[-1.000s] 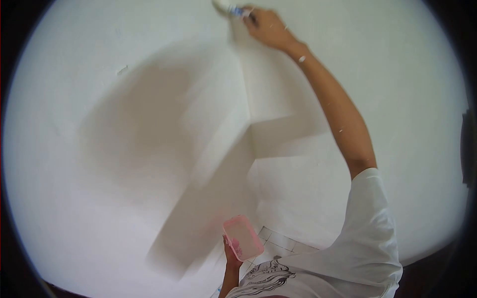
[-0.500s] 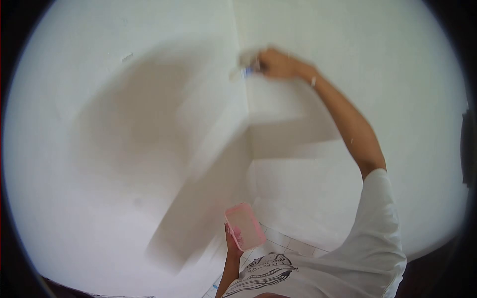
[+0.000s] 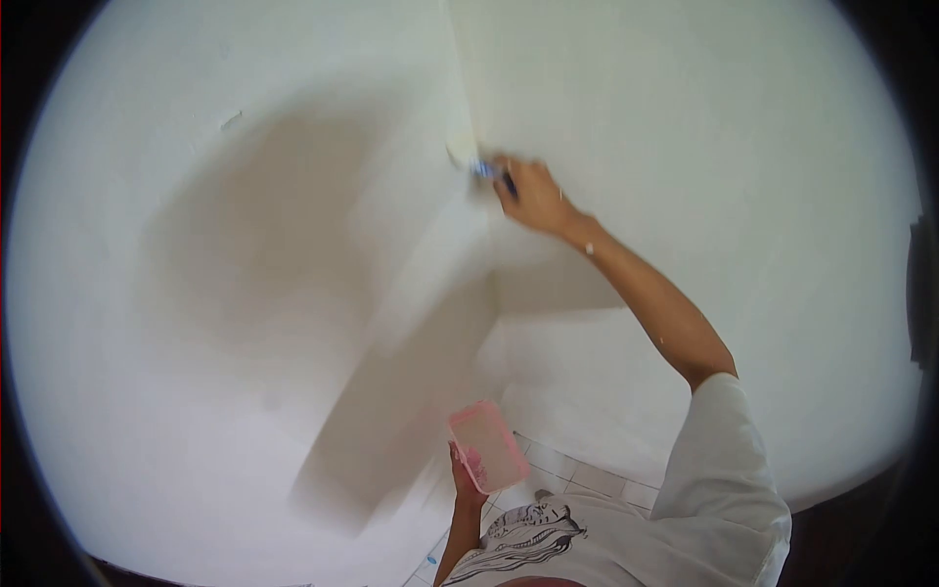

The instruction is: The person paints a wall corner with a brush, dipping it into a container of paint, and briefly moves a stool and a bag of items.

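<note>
My right hand (image 3: 531, 196) is closed around the handle of a paintbrush (image 3: 481, 168), which has blue on it. Its pale bristle end touches or nearly touches the white wall (image 3: 587, 78) at the corner line. Lower down, my left hand (image 3: 466, 477) holds a pink plastic container (image 3: 489, 445) by its left side. The container is tilted so that its open top shows, with pale contents and a pinker patch inside. White specks dot my right forearm and wrist.
Two white walls meet at a vertical corner, with large shadows on the left wall (image 3: 98, 293). A tiled floor (image 3: 587, 476) shows below, beside my printed white shirt (image 3: 626, 533). A dark object (image 3: 921, 293) stands at the right edge.
My right hand and the brush have moved down along the corner, and the arm sits lower. My left hand and the pink container have shifted slightly to the right.
</note>
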The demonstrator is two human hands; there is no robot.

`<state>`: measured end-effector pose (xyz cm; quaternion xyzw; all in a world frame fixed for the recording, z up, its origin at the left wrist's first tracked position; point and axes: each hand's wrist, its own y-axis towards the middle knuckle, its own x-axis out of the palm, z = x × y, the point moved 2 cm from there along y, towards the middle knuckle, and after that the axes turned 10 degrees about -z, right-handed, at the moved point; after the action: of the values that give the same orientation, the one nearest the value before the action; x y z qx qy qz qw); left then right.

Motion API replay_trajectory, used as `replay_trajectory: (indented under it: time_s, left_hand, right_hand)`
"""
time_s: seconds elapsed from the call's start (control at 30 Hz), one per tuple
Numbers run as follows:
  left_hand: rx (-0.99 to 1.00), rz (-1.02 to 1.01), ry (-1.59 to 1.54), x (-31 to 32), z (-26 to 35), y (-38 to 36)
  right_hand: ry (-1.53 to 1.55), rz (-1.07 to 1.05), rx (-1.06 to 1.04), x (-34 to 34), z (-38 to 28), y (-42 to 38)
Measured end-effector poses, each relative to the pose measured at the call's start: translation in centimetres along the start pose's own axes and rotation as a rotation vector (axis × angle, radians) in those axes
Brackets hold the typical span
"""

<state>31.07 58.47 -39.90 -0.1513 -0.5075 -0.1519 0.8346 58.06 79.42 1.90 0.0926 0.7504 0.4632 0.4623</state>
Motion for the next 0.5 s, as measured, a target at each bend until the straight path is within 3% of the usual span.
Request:
replay_trajectory:
  time_s: [0.03,0.07,0.13,0.17,0.27,0.3,0.33,0.43,0.5]
  left_hand:
    - [-0.009,-0.015,-0.004,-0.3,-0.2,0.1]
    - [-0.012,-0.012,-0.004,0.1,-0.2,0.0]
    - [-0.046,-0.024,0.008,1.3,0.0,0.1]
    - [-0.043,-0.017,0.006,1.3,-0.2,0.0]
    - [-0.064,-0.048,-0.02,1.2,-0.3,0.4]
    - [-0.049,-0.042,0.006,1.8,-0.2,0.2]
    - [-0.034,-0.035,0.033,2.1,-0.1,0.1]
    - [-0.003,-0.031,-0.02,1.8,-0.5,0.1]
    - [-0.002,-0.036,-0.028,1.5,-0.8,0.1]
  right_hand:
    - [0.064,-0.286,0.241,-0.5,-1.6,-2.0]
    - [0.065,-0.288,0.245,-0.9,-1.6,-2.4]
    - [0.111,-0.777,0.331,-1.1,-0.8,-3.4]
    - [0.108,-0.621,0.032,-0.3,1.6,-3.1]
    - [-0.05,-0.561,-0.224,-5.4,2.0,6.0]
    - [-0.08,-0.477,-0.181,-8.0,1.3,9.1]
    - [-0.156,-0.396,-0.285,-10.0,2.3,12.3]
    - [-0.06,-0.275,-0.115,-14.2,-1.1,16.3]
    - [-0.145,0.084,-0.116,-14.8,-1.2,16.9]
